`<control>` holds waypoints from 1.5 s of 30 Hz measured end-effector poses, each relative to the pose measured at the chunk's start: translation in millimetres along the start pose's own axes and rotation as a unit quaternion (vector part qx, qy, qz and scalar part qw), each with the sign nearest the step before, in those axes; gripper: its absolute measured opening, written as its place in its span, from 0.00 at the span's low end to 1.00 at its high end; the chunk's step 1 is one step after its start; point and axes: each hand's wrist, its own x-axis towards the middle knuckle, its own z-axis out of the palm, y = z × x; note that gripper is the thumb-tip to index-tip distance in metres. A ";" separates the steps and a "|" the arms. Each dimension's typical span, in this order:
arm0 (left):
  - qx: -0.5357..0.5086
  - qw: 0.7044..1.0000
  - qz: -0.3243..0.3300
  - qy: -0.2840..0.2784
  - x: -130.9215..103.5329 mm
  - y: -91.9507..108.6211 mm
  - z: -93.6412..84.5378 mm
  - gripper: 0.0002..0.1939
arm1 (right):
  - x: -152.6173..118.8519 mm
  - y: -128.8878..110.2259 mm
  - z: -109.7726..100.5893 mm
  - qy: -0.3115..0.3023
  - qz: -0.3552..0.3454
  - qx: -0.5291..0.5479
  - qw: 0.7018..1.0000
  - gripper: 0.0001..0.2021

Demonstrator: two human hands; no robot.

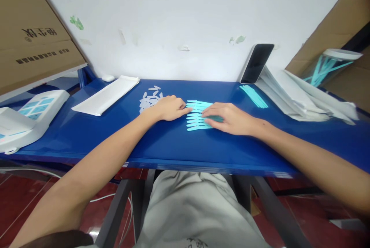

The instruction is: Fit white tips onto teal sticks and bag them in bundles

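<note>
Turquoise sticks (193, 116), one row, frame centre, on blue bench (162, 144): seemingly light, stiff, slippery, best taken mid-shaft; right hand (227, 117) loosely spread over them, left hand (170, 108) pointing at their ends, its grip impossible to tell.

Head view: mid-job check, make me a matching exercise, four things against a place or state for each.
Things
1. Stick row
2. Pale pieces
3. Phone
4. Jar

Places or states
A. Propped up near the wall
B. With turquoise sticks inside
C. Partly under the right hand
D. Just beyond the left hand

Pairs: 1-C, 2-D, 3-A, 4-B
</note>
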 end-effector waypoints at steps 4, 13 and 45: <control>0.010 1.000 -0.006 0.001 -0.2 1.2 0.3 0.27 | 0.0 0.4 0.4 0.016 0.013 -0.013 1.000 0.16; 0.012 1.000 -0.014 -0.006 -1.2 1.1 -1.1 0.28 | 1.1 3.7 1.2 -0.011 0.037 -0.024 0.999 0.18; -0.001 0.989 -0.133 0.058 10.3 2.3 11.8 0.24 | 1.0 7.5 3.7 -0.006 0.051 -0.013 0.999 0.19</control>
